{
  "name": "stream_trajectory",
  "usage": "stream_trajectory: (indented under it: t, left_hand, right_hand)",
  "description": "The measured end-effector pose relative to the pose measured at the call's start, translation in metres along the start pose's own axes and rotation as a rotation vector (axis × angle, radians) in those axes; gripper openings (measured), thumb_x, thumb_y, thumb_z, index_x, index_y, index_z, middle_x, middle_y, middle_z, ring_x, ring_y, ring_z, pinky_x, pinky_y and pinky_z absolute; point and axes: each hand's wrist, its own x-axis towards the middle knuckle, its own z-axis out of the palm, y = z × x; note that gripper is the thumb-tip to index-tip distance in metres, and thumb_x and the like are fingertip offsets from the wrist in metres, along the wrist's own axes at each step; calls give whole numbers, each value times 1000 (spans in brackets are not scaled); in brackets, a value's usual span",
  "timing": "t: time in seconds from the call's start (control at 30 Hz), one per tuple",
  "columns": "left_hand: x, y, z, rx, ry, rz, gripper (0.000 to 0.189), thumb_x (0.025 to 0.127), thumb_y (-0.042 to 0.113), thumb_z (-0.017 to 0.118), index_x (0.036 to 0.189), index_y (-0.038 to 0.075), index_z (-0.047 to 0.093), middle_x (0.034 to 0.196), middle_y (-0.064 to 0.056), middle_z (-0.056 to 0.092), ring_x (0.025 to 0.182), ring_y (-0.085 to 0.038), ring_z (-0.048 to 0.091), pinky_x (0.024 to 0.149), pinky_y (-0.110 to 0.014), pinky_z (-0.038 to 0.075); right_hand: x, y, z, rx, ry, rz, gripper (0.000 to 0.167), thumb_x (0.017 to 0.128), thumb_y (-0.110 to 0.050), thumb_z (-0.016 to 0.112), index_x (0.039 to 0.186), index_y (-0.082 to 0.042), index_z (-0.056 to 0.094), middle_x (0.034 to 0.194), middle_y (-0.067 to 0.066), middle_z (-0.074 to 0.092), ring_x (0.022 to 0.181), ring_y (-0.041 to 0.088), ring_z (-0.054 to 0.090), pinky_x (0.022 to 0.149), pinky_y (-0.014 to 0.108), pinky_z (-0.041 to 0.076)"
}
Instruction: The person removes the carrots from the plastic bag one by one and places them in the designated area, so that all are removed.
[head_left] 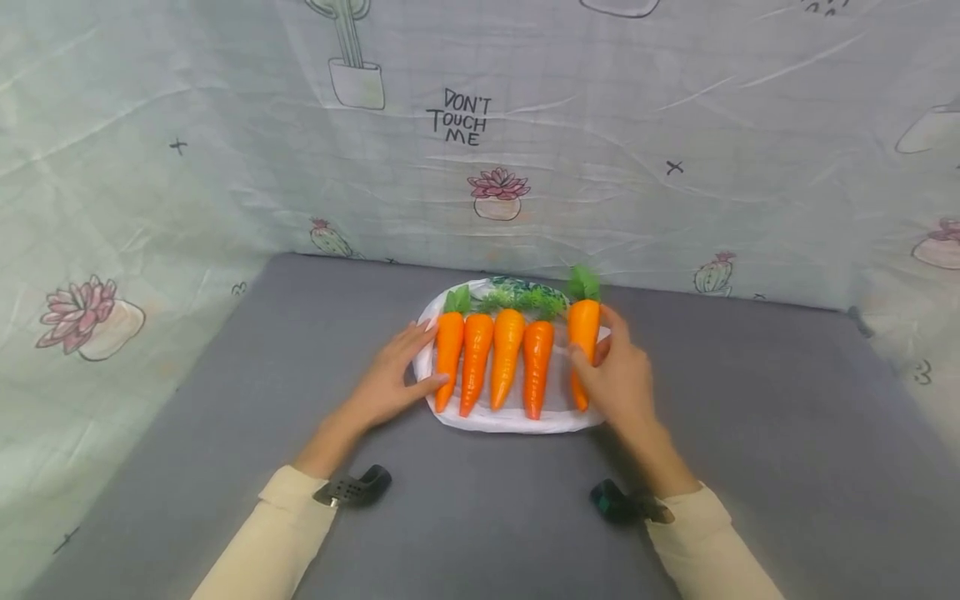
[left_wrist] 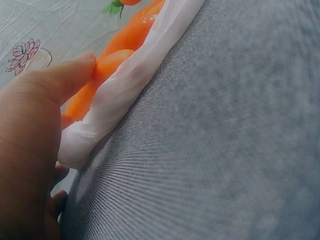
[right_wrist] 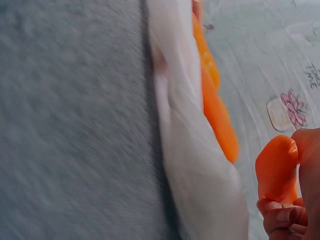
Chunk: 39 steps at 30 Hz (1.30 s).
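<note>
Several orange toy carrots with green tops lie side by side in a white plastic bag (head_left: 495, 423) with a rolled rim. My left hand (head_left: 390, 375) rests at the bag's left side, its thumb laid on the leftmost carrot (head_left: 450, 350) and its fingers stretched along the rim. In the left wrist view the thumb touches the carrot's tapered part. My right hand (head_left: 622, 375) grips the rightmost carrot (head_left: 583, 321) between thumb and fingers, over the bag's right side. The right wrist view shows this carrot's tip (right_wrist: 277, 167), raised apart from the others.
The bag lies on a grey cloth-covered table (head_left: 480, 517). Behind it hangs a pale curtain (head_left: 585, 125) printed with potted plants and words. A dark wrist device sits on each forearm, below the beige sleeves.
</note>
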Motion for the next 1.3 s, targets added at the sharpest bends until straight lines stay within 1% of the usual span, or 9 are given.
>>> stream_trajectory:
  t: [0.2,0.47,0.57,0.67,0.83,1.03,1.3]
  left_hand:
    - [0,-2,0,-2,8,5,75,86,37,68,147,7,37,154,-10,30,143,-31,19,113,-53,15]
    - [-1,-2,1,7,6,-3,76,86,38,68,148,8,36,154,-9,30,143,-31,19,113,-54,15]
    - [-1,-2,1,9,4,-6,76,86,38,67,148,9,36,154,-9,29,143,-30,19,113,-54,15]
    - [-1,-3,1,18,3,-5,76,86,39,67,148,9,36,154,-8,29,143,-31,19,113,-54,16]
    - [-1,-3,2,17,3,-2,75,86,39,67,148,9,36,154,-8,29,143,-31,19,112,-54,16]
    - [-1,-3,3,16,7,2,75,87,38,67,148,9,36,154,-8,29,143,-30,19,113,-53,16]
    - [-1,-4,4,7,15,15,75,86,38,68,148,9,36,154,-9,30,143,-30,19,113,-53,16]
  right_hand:
    - [7,8,-9,28,40,9,62,86,-24,66,140,-4,43,71,9,54,57,23,47,51,33,39]
    - [14,21,-18,15,107,46,59,86,-24,64,139,-5,45,73,11,54,60,25,47,54,34,38]
    - [17,28,-23,14,105,51,59,88,-25,63,140,-8,45,74,12,54,61,24,47,55,34,38]
    - [20,34,-32,1,83,64,59,89,-27,62,142,-9,44,76,13,54,62,25,47,56,34,39]
    - [23,43,-44,-13,63,121,59,90,-30,60,143,-10,42,79,14,53,65,27,47,57,34,39]
    - [23,54,-46,-15,66,154,59,91,-33,59,143,-12,42,80,13,54,65,25,47,55,32,40]
    - [22,69,-41,-29,61,171,60,92,-35,58,143,-8,43,79,12,54,63,25,47,53,31,39]
